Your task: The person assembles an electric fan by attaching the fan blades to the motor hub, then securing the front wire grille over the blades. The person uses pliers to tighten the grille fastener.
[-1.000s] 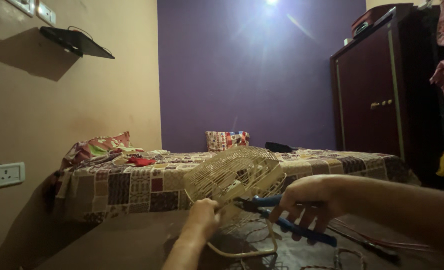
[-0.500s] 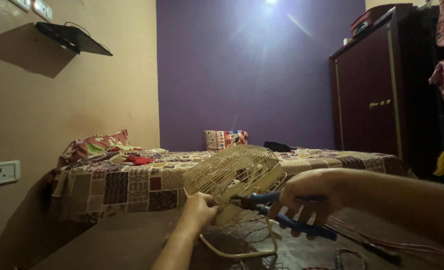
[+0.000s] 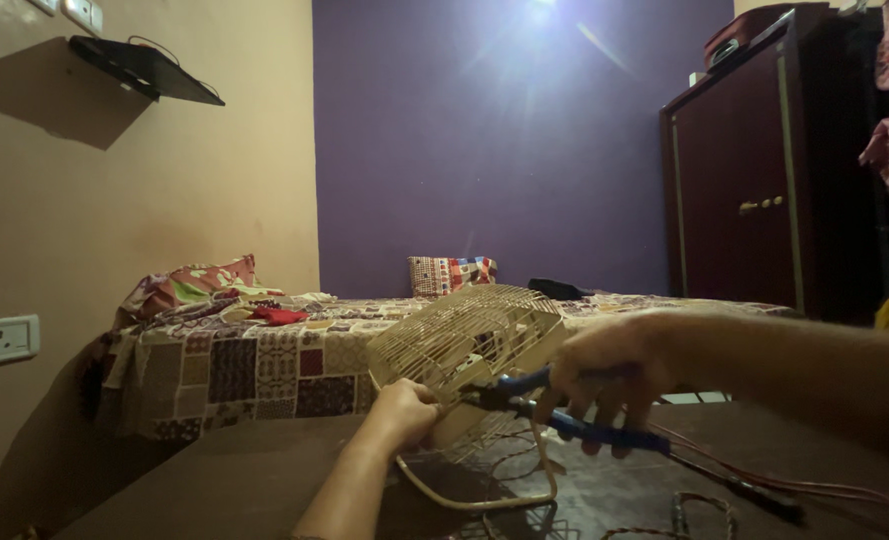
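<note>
Fingers (image 3: 419, 400) of the left hand (image 3: 404, 412) curl tight around the lower edge of a cream wire-cage table fan (image 3: 464, 345), which tilts on its looped wire stand over the dark floor (image 3: 214, 480) in the middle of the room. To the right, the right hand (image 3: 604, 365) is clenched around the handles of blue-handled pliers (image 3: 554, 405), whose dark tip meets the cage just beside the left hand. Behind the fan stands a bed with a patchwork cover (image 3: 264, 360). Red wires (image 3: 764, 475) trail across the floor at far right, below a dark wooden wardrobe (image 3: 754, 180).
</note>
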